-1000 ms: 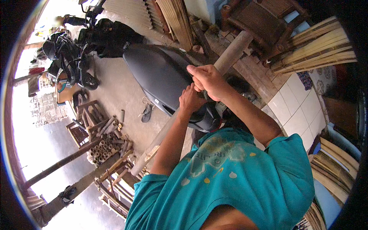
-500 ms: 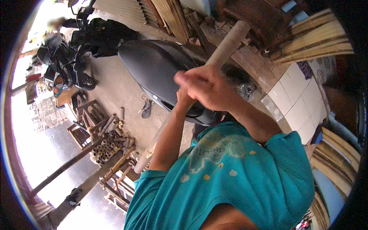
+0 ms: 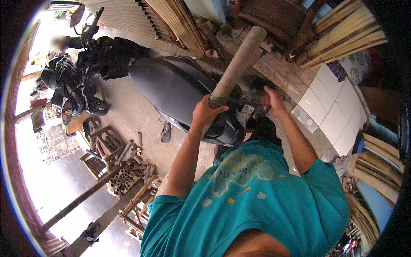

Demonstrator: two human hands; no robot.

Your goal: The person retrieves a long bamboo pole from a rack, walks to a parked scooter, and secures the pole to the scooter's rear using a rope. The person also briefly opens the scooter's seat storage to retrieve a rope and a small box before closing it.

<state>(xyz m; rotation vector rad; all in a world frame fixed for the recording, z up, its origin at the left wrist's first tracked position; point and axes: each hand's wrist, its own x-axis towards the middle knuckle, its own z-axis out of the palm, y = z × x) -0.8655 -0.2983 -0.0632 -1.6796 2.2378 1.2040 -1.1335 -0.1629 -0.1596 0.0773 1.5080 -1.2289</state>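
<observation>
My left hand [image 3: 204,113] is wrapped round a long bamboo pole [image 3: 239,62], which slants from my left side up to the far right. My right hand [image 3: 275,104] is off to the right of the pole, closed round the handle of a dark-bladed knife [image 3: 229,102]. The blade lies across the pole just beside my left hand; whether it cuts into the bamboo I cannot tell. Just beyond the pole stands a motor scooter with a dark grey seat [image 3: 171,83], its rear end near my waist.
Cut bamboo pieces [image 3: 122,182] lie heaped at the lower left near a wooden rack [image 3: 102,145]. A sandal [image 3: 165,130] is on the floor. A second motorcycle [image 3: 81,92] stands far left. Split bamboo strips [image 3: 342,36] lean at the right, by white tiles [image 3: 329,111].
My right hand has moved right, away from my left hand and the pole. The knife blade across the pole now shows. The pole's far end has shifted slightly left.
</observation>
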